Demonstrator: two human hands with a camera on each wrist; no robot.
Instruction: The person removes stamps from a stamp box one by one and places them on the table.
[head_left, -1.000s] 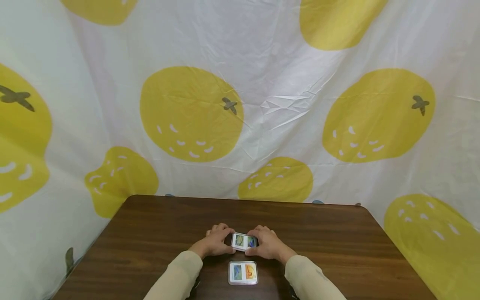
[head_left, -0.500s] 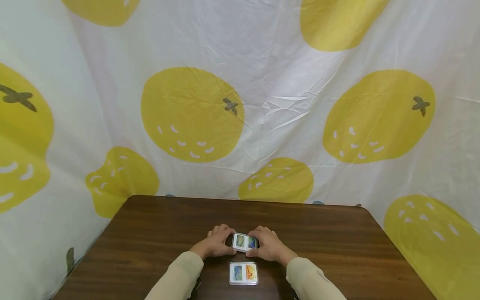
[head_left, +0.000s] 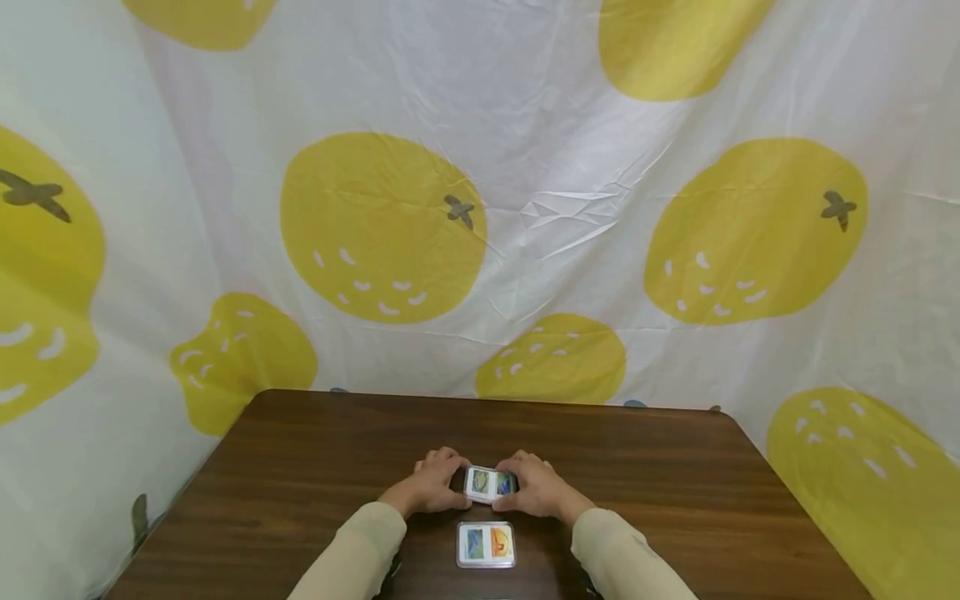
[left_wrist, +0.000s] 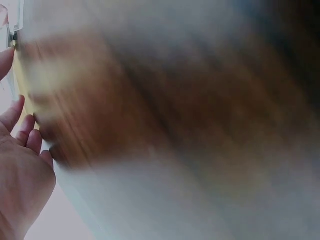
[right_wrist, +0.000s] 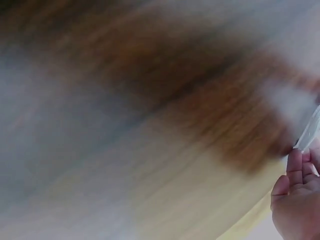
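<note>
Nearest, between the sleeves [head_left: 347, 554]: near case [head_left: 486, 545], flat on the table [head_left: 300, 483]. Just beyond: far case [head_left: 482, 482], pinched at its left end by left hand [head_left: 432, 484], at its right end by right hand [head_left: 535, 488]. Farthest off: white curtain [head_left: 540, 200] with yellow print.

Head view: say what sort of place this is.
Probably a screened tabletop workspace: a brown wood-grained table, a yellow fruit-print cloth hanging behind it, and a picture case gripped at both ends.
</note>
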